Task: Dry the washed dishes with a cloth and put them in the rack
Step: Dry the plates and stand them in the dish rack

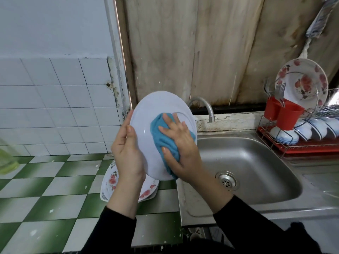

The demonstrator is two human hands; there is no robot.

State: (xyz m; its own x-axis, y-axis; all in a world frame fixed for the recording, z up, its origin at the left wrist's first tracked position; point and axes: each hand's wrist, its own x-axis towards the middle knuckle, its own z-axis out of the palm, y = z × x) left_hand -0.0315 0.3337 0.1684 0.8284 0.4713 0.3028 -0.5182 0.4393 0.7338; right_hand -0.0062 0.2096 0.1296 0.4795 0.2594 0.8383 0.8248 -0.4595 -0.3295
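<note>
Black sleeves [117, 230] reached up from the bottom edge. The left hand [126, 153] gripped the rim of a white plate [157, 109], held tilted just left of the sink [256, 158]. The right hand [180, 149], fingers spread, pressed a blue cloth [158, 132] flat against the plate's face. The rack [302, 149] stood right of the sink.

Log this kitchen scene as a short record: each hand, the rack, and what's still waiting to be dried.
Left hand: grips the white plate by its left rim, holding it tilted up
Right hand: presses the blue cloth against the plate's surface
Rack: right of the sink; holds an upright floral plate, striped bowls, and forks in a red cutlery holder
Waiting: floral plates stacked on the checked counter, below the held plate
Stage: drying; plate not yet racked
</note>
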